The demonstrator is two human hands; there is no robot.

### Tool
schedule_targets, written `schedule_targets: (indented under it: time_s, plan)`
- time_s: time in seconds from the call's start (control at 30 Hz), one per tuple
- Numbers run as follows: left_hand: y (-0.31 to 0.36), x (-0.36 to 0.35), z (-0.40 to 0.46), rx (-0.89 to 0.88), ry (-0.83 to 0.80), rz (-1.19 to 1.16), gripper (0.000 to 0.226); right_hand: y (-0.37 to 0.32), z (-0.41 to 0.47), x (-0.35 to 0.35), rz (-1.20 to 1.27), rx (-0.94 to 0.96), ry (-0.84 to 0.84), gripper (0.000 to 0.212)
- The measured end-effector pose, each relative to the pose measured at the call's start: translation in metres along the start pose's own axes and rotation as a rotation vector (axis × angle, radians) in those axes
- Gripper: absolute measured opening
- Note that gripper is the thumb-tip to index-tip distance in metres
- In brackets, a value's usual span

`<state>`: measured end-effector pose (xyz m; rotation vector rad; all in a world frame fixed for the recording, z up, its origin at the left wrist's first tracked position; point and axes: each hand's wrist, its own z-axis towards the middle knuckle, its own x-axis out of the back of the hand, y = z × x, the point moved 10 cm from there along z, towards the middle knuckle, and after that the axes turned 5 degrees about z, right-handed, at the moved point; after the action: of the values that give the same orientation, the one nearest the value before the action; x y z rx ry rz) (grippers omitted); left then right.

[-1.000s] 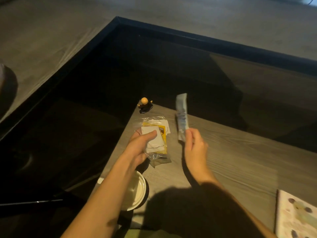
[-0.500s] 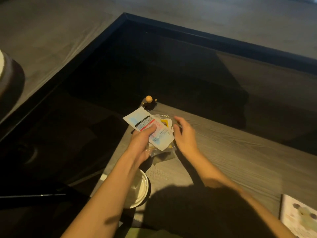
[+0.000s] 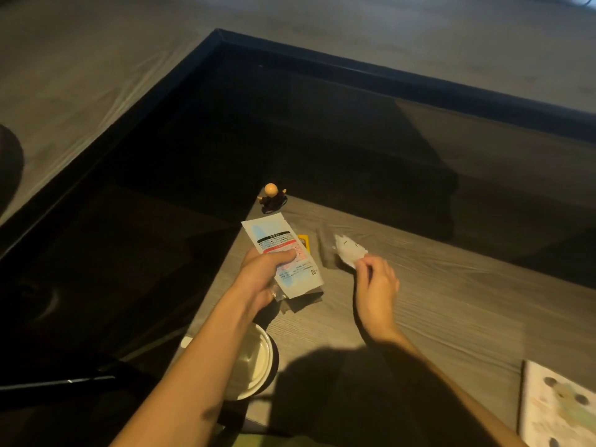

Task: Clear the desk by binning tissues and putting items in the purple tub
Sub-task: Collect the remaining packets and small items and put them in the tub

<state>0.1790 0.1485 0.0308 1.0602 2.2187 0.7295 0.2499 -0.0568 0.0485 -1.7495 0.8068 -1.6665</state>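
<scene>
My left hand [image 3: 264,275] grips a flat white and blue packet [image 3: 283,253] with red and black print, held over a clear wrapper with a yellow item [image 3: 304,245] underneath it. To the right, my right hand [image 3: 375,282] pinches a crumpled white tissue [image 3: 350,250] just above the grey wooden desk [image 3: 451,301]. A small figurine [image 3: 272,199] with an orange head stands at the desk's far corner. No purple tub or bin is in view.
A white lidded cup [image 3: 258,362] stands near the desk's left edge under my left forearm. A patterned booklet [image 3: 558,411] lies at the bottom right. Beyond the desk's left and far edges the floor drops away dark.
The packet went from my right hand to my left hand. My right hand then moved right and picked up the crumpled tissue.
</scene>
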Motion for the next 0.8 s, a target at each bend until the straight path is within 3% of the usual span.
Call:
schedule_targets:
  time_s: [0.1, 0.2, 0.27, 0.37, 0.4, 0.53, 0.7, 0.8]
  plan:
    - [0.001, -0.006, 0.000, 0.004, -0.012, 0.017, 0.039, -0.008, -0.004, 0.011, 0.364, -0.109, 0.029, 0.013]
    - [0.000, -0.017, -0.001, -0.004, -0.045, 0.057, 0.034, -0.050, -0.010, 0.010, 0.561, -0.018, -0.066, 0.011]
    - [-0.001, -0.025, -0.004, 0.002, -0.083, 0.044, 0.040, -0.081, -0.018, -0.008, 0.462, 0.094, -0.233, 0.013]
    - [-0.001, -0.037, -0.004, 0.028, -0.213, -0.040, 0.090, -0.106, -0.035, -0.039, 0.172, 0.261, -0.409, 0.017]
    - [0.002, -0.038, -0.004, 0.009, -0.241, -0.060, 0.096, -0.111, -0.037, -0.044, 0.140, 0.304, -0.414, 0.020]
    - [0.006, -0.031, -0.008, -0.026, -0.290, -0.139, 0.091, -0.124, -0.035, -0.048, 0.158, 0.369, -0.393, 0.023]
    - [0.012, -0.015, -0.009, -0.100, -0.208, -0.175, 0.061, -0.136, -0.024, -0.051, 0.131, 0.473, -0.352, 0.035]
    - [0.007, -0.002, -0.006, -0.050, -0.123, -0.153, 0.045, -0.139, -0.009, -0.051, 0.221, 0.406, -0.358, 0.020]
